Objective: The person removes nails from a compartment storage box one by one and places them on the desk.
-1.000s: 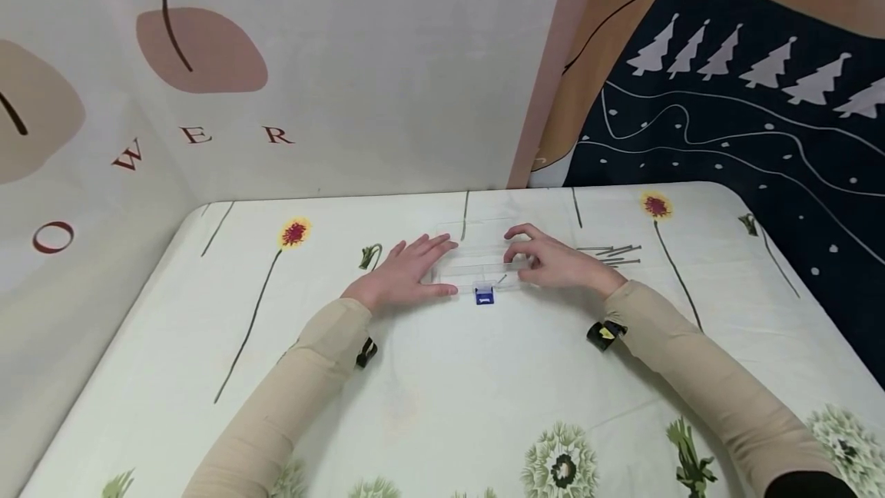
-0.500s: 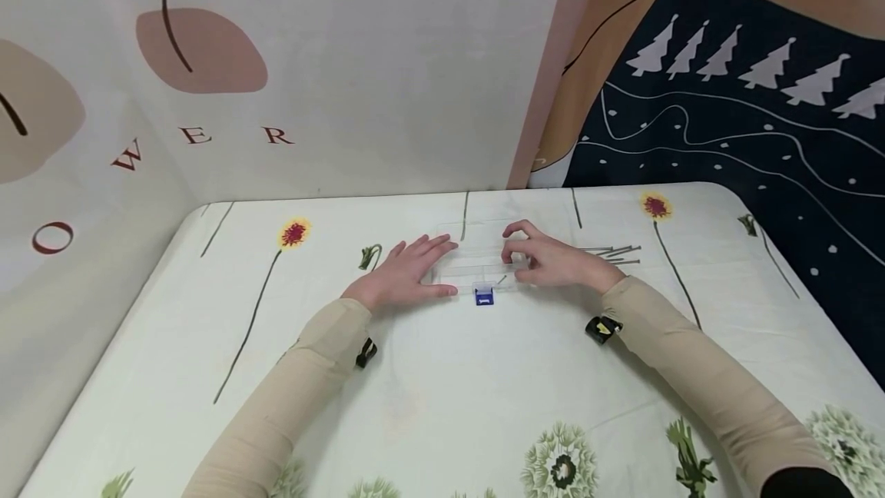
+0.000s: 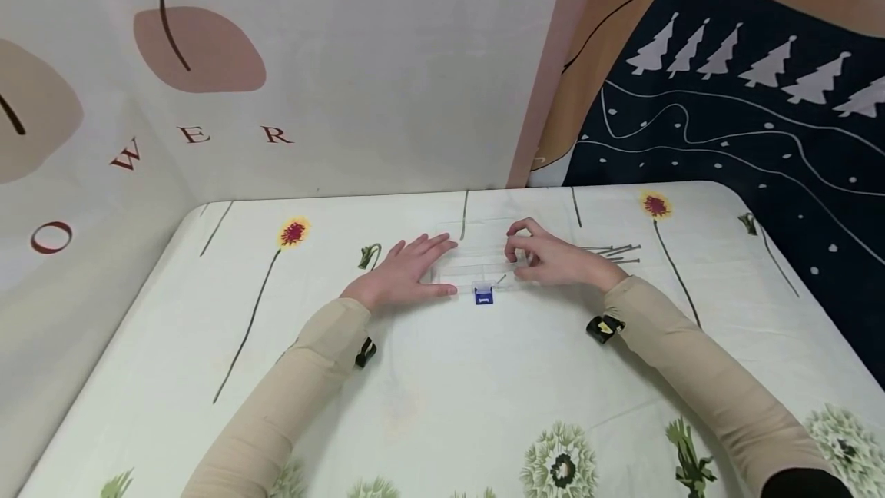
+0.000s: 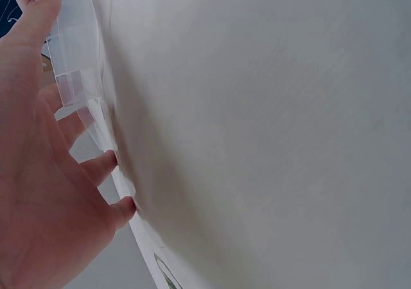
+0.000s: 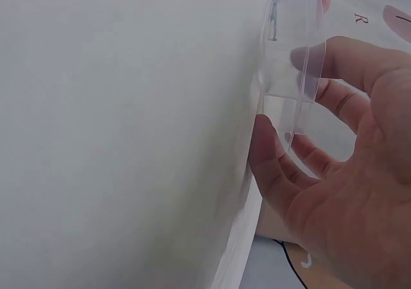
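Observation:
A clear plastic compartment box (image 3: 472, 258) sits toward the table's far side, a blue latch (image 3: 484, 296) at its near edge. Inside lies a small thin metal piece (image 3: 502, 278), seen also through the wall in the right wrist view. My left hand (image 3: 408, 275) lies at the box's left end, fingers spread and thumb straight along the near corner. At the right end is my right hand (image 3: 553, 258), fingers curled; its thumb (image 5: 300, 59) shows through the clear wall in the right wrist view. I cannot tell whether its fingertips pinch anything.
Several long nails (image 3: 618, 252) lie loose on the table just right of the right hand. A white flower-printed cloth (image 3: 449, 390) covers the table. Printed hangings (image 3: 387, 83) stand behind the far and left edges.
My right hand shifts slightly at the box's right end, and its fingertips draw a little closer together. The left hand and the box stay put.

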`<state>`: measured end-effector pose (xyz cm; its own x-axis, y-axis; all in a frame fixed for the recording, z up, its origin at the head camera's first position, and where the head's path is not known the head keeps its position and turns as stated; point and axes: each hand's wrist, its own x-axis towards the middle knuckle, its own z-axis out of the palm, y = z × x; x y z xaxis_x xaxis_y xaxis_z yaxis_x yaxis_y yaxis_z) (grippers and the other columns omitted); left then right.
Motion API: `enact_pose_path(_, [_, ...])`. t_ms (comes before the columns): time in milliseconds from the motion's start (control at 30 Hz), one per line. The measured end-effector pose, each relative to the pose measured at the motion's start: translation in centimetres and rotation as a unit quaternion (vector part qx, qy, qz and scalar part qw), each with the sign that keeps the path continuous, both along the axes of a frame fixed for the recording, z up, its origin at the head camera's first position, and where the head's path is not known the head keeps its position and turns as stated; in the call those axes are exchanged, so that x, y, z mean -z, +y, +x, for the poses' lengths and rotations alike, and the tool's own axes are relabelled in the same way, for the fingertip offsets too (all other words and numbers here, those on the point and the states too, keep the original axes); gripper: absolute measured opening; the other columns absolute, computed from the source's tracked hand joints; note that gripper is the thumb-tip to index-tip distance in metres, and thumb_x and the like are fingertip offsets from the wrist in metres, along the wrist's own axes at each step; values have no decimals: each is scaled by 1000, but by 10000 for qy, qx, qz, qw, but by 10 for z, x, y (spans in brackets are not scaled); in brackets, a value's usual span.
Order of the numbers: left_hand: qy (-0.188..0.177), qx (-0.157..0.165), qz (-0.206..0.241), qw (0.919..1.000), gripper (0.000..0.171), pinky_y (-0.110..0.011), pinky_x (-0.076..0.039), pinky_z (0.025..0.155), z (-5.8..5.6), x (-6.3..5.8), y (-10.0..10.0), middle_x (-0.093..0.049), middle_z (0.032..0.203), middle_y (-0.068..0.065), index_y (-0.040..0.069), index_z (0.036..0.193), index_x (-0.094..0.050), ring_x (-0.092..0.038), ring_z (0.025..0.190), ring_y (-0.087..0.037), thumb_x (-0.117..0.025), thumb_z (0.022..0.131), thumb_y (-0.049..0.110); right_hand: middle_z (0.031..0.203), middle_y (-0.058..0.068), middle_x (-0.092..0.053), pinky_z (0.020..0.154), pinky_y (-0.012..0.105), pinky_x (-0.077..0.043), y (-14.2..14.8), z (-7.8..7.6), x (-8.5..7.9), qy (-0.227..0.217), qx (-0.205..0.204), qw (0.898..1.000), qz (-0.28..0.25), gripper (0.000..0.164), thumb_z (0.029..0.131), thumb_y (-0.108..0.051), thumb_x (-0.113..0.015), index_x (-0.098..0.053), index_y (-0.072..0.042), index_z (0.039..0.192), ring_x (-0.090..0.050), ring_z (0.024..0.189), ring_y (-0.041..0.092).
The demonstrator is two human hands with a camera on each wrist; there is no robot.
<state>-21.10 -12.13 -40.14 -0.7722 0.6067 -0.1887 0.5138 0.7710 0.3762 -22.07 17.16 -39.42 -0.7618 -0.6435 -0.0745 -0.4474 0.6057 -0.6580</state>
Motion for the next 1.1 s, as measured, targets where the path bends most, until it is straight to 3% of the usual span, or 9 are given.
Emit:
enact_pose_path(333, [-20,-18,-5,10000,79,-53,-3,114,0,-1,0,-12,161,7,28,155,-23,-7,146,-25,-50,90,65,142,17,-32,76,34,-48,2,-1,-2,81,-8,10000,58,18,88,-6,-67,-68,-6,106,-55,82,19])
enact_pose_path(500, [26,17,-19,10000,80,-54,-4,114,-1,-1,0,-12,161,6,27,155,-23,-7,146,-26,-49,89,66,146,15,-33,76,32,-49,0,-4,-2,47,67,10000,-30,13,86,-4,-69,-74,-3,98,-57,78,15])
enact_pose_path(733, [22,71,-44,10000,80,-54,-4,114,-2,0,1,-11,161,6,27,155,-22,-7,146,-27,-49,90,65,135,19,-43,78,33,-45,-4,-4,-1,-38,317,9995,-79,11,84,1,-65,-74,-2,90,-54,84,19])
enact_pose_path(1100, [40,81,-70,9999,80,-54,-3,114,-2,3,0,-10,161,6,27,155,-21,-6,146,-27,-49,90,66,128,18,-40,87,39,-37,-6,0,4,-321,496,9982,-67,13,85,1,-60,-68,-1,94,-41,109,30])
